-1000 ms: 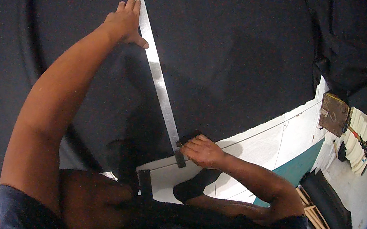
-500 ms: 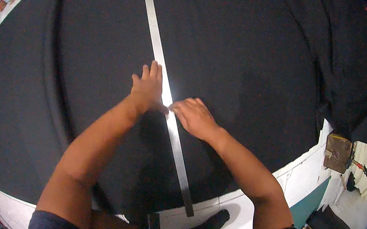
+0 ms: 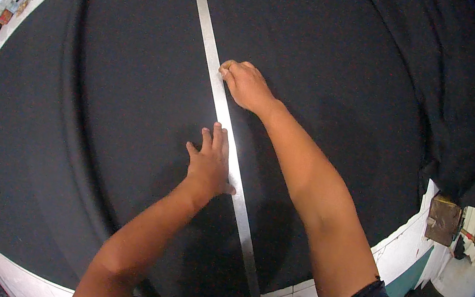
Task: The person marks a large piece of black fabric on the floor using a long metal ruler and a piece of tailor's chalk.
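The ruler (image 3: pixel 233 154) slants upper left to lower right.

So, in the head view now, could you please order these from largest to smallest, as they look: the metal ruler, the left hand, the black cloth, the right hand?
1. Black cloth
2. Metal ruler
Unranked, below these: left hand and right hand, which look much alike.

You cannot tell what, if anything, your right fingers (image 3: pixel 230 68) pinch; the top edge crops the black cloth (image 3: pixel 138 72).
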A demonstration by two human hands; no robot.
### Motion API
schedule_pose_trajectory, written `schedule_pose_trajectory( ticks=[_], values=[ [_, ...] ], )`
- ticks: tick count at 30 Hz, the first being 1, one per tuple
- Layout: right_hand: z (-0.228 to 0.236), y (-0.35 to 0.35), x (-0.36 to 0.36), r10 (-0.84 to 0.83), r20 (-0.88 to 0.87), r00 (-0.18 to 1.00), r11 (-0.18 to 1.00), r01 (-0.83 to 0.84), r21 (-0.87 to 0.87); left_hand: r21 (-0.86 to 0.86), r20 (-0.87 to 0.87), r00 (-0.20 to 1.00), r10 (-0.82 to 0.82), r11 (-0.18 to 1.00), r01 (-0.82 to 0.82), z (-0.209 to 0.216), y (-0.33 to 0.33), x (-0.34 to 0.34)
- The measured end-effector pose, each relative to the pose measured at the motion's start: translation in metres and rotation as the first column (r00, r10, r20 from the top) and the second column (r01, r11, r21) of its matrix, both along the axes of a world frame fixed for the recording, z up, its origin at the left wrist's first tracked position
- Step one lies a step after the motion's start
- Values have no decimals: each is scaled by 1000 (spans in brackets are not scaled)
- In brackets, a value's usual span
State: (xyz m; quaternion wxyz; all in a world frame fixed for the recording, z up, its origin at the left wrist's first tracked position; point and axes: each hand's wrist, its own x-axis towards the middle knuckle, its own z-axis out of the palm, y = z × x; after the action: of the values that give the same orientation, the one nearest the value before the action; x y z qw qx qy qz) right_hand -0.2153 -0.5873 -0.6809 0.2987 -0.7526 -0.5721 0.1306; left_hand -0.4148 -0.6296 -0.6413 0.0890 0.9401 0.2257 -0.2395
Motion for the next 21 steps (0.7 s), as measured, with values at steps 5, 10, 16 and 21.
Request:
schedule_pose_trajectory(
  ticks=[5,10,16,21],
  values=[
    [3,50,15,-37,-25,999,999,36,-30,-5,-29,1000,3,1000,-3,6,1,0],
    [-7,76,34,-96,-31,995,995,96,5,-18,23,1000,3,1000,-2,7,1,5],
    [-11,47,20,-20,56,998,997,16,81,-25,-11,1000,-14,1000,14,7,1,3],
    [10,-49,-21,145,118,982,986,-134,-95,-12,-73,997,-10,1000,9,12,4,0]
  ],
)
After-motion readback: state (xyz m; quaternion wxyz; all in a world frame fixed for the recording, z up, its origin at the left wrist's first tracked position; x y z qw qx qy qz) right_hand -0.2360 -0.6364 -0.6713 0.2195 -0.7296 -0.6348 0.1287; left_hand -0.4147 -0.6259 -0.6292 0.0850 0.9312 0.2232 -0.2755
